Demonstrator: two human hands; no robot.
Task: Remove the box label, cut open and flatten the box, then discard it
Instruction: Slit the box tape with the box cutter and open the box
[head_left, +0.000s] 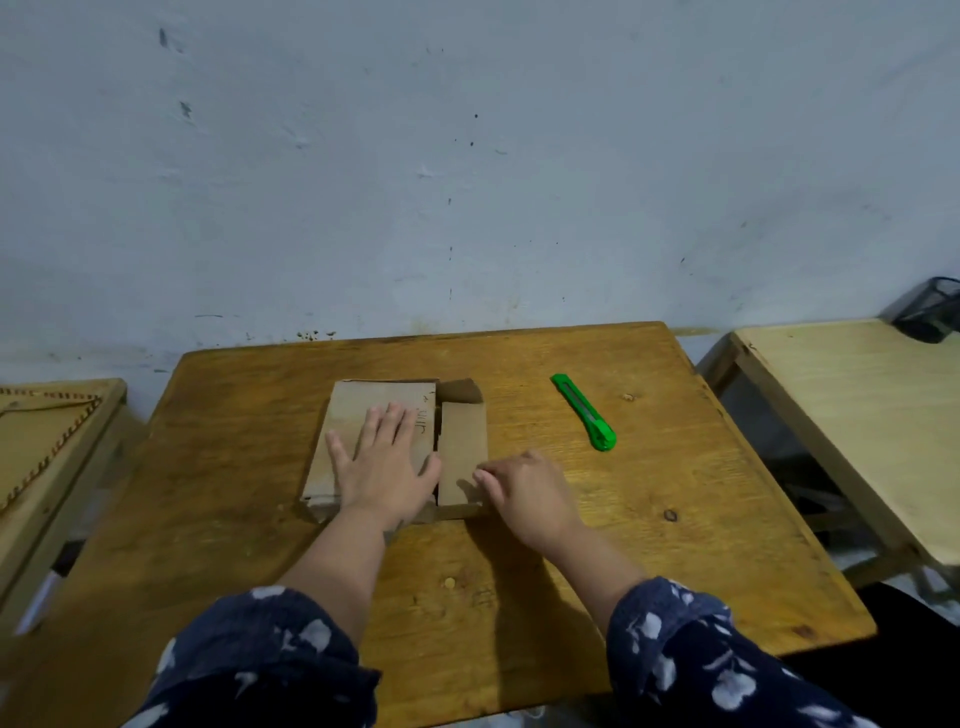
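A brown cardboard box (353, 410) lies pressed flat in the middle of the wooden table (649, 519). Its side flap (462, 447) lies folded out to the right. My left hand (387, 462) rests flat on the box, palm down, fingers spread. My right hand (524, 493) sits at the flap's near right edge, fingers curled, fingertips touching the cardboard. A green utility knife (584, 413) lies on the table to the right of the box, away from both hands. No label shows on the visible cardboard face.
A pale wooden table (857, 415) stands to the right with a black mesh holder (930, 317) at its far corner. Another table (47, 447) with a stitched mat is at the left. A grey wall rises right behind.
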